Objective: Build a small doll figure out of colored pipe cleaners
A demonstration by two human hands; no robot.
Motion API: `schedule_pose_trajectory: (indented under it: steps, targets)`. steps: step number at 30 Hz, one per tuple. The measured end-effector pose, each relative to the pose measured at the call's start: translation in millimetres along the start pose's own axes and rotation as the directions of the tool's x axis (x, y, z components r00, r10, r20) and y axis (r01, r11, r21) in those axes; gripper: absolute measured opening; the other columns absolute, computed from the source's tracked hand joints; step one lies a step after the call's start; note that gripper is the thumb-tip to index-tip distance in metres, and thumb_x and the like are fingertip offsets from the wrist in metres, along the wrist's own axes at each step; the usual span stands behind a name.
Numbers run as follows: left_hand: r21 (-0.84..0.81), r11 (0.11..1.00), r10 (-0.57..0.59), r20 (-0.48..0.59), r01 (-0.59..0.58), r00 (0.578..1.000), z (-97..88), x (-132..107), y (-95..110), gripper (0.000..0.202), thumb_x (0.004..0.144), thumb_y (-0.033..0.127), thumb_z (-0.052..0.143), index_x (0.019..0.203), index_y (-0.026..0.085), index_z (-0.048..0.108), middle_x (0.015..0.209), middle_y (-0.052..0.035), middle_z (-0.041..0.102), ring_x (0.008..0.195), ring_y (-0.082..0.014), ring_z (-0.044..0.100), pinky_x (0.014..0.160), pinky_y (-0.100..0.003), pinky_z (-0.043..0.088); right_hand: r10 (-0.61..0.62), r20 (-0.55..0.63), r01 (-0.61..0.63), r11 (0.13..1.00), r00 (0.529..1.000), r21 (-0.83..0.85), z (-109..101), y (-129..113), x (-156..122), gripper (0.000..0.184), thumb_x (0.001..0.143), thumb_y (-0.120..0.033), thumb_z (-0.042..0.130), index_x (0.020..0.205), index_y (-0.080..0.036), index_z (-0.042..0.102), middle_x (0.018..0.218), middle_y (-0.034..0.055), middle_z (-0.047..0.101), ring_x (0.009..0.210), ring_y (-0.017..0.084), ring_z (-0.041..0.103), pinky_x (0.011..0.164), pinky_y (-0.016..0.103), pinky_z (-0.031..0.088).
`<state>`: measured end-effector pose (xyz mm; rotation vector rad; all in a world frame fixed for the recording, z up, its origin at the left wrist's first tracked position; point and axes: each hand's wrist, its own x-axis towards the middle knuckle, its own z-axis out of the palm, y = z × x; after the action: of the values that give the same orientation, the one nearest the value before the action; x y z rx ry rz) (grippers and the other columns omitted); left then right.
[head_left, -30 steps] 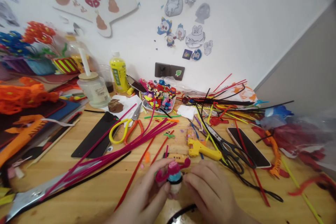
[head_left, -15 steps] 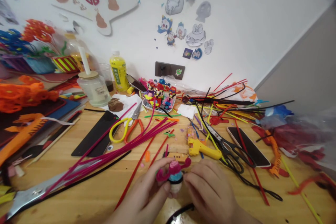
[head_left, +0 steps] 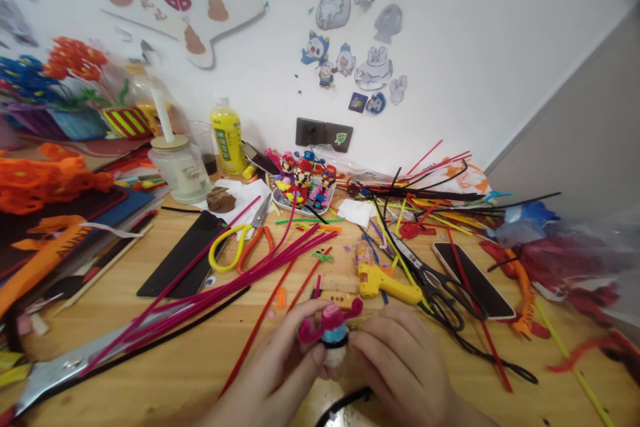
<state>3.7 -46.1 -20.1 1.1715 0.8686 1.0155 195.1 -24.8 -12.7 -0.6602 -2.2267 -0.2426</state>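
Note:
My left hand [head_left: 287, 353] is closed round a small pipe-cleaner figure [head_left: 334, 333], thumb at the front and fingers behind. The figure has a magenta top with two curled ends, a light blue band, a thin black band and a white lower part. My right hand [head_left: 400, 360] is at the figure's right side, its fingers bent and pinched together close to the black band. From under that hand a black pipe cleaner [head_left: 345, 403] curves toward the bottom edge. The pinching fingertips are partly hidden.
Beyond my hands lie a yellow glue gun [head_left: 387, 281], black scissors [head_left: 430, 280], a phone [head_left: 475, 280] and magenta pipe cleaners [head_left: 235, 283]. Large shears [head_left: 70, 365] lie at left. Several finished figures [head_left: 305, 180] stand in a tray near the wall, by a yellow bottle [head_left: 227, 137].

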Motion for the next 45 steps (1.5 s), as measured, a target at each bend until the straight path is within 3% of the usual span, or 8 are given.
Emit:
schedule_pose_trajectory:
  steps: [9,15,20,26,39,45]
  targets:
    - [0.025,1.000,0.008,0.008,-0.008,1.000,0.8,1.4,1.1,0.033,0.084,0.040,0.050,0.116,0.030,0.050,0.101,-0.0030,0.064,0.079,-0.0161,0.062,0.074,-0.028,0.051,0.008,0.015,-0.008,1.000,1.000,-0.004,-0.1,-0.2,-1.2,0.015,0.085,-0.010,0.048,0.093,-0.011,0.061,0.078,0.0079,0.065,0.074,0.018,0.054,0.070,0.032,0.047]
    - [0.061,0.998,0.004,0.008,-0.004,1.000,0.7,0.6,2.2,0.032,0.084,0.039,0.050,0.114,0.029,0.053,0.106,-0.0039,0.064,0.081,-0.0167,0.062,0.075,-0.027,0.050,0.005,0.010,-0.005,1.000,1.000,-0.004,-0.1,-2.2,0.7,0.015,0.086,-0.010,0.047,0.091,-0.010,0.061,0.077,0.0089,0.065,0.073,0.017,0.055,0.069,0.032,0.048]
    - [0.059,0.998,0.016,0.064,-0.020,0.998,0.7,2.8,5.5,0.029,0.085,0.039,0.048,0.113,0.030,0.053,0.101,-0.0026,0.064,0.080,-0.0152,0.060,0.075,-0.026,0.049,0.007,0.006,-0.007,1.000,1.000,-0.004,0.7,-2.4,0.4,0.015,0.085,-0.010,0.047,0.091,-0.009,0.061,0.078,0.0091,0.065,0.072,0.018,0.054,0.069,0.032,0.047]
    - [0.022,0.999,0.028,0.043,-0.029,0.999,0.8,3.3,3.4,0.028,0.084,0.039,0.051,0.110,0.029,0.054,0.089,-0.0008,0.064,0.075,-0.0144,0.060,0.070,-0.025,0.049,0.022,0.002,-0.022,1.000,1.000,0.004,0.5,-2.2,0.2,0.015,0.086,-0.009,0.046,0.090,-0.010,0.060,0.076,0.0086,0.064,0.071,0.017,0.055,0.068,0.031,0.048]
    - [-0.138,0.989,-0.043,0.043,0.049,0.998,3.0,4.6,5.2,0.029,0.079,0.037,0.058,0.106,0.028,0.057,0.087,0.0003,0.063,0.073,-0.0127,0.059,0.070,-0.025,0.049,0.027,0.038,-0.028,0.999,0.999,0.042,1.3,-0.2,-4.6,0.017,0.088,-0.010,0.043,0.095,-0.009,0.059,0.081,0.0097,0.064,0.075,0.018,0.054,0.070,0.032,0.048]
    - [-0.164,0.986,-0.035,0.034,0.040,0.999,3.1,5.6,5.2,0.028,0.079,0.038,0.059,0.104,0.026,0.058,0.085,0.0002,0.064,0.073,-0.0130,0.060,0.070,-0.025,0.049,0.026,0.002,-0.026,0.999,1.000,0.031,0.9,-0.7,-3.2,0.017,0.087,-0.009,0.044,0.093,-0.008,0.060,0.078,0.0102,0.063,0.073,0.018,0.053,0.068,0.032,0.048]
